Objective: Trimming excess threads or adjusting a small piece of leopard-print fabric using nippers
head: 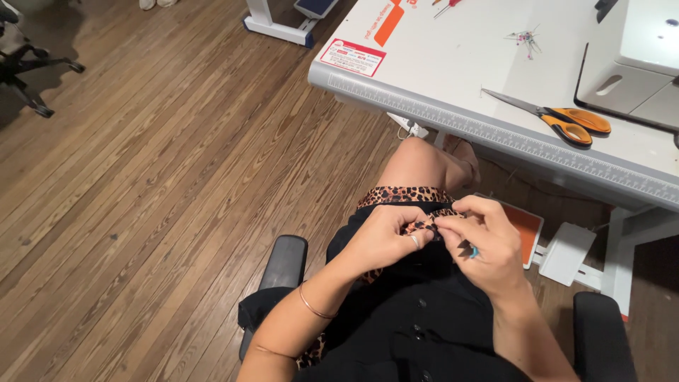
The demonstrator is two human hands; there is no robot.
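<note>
Just below the middle of the frame, both hands meet over the person's lap. The left hand is closed, its fingertips pinching a strip of leopard-print fabric that lies across the thigh. The right hand is closed too, thumb and fingers gripping the same strip right beside the left hand's fingertips, so the two hands touch at the fabric. A thin bracelet circles the left wrist. The person sits in a black chair over a wooden floor. In the upper right, a white counter with a ruler edge carries orange-handled scissors, a small cluster of pins and a white sewing machine, all well apart from the hands.
</note>
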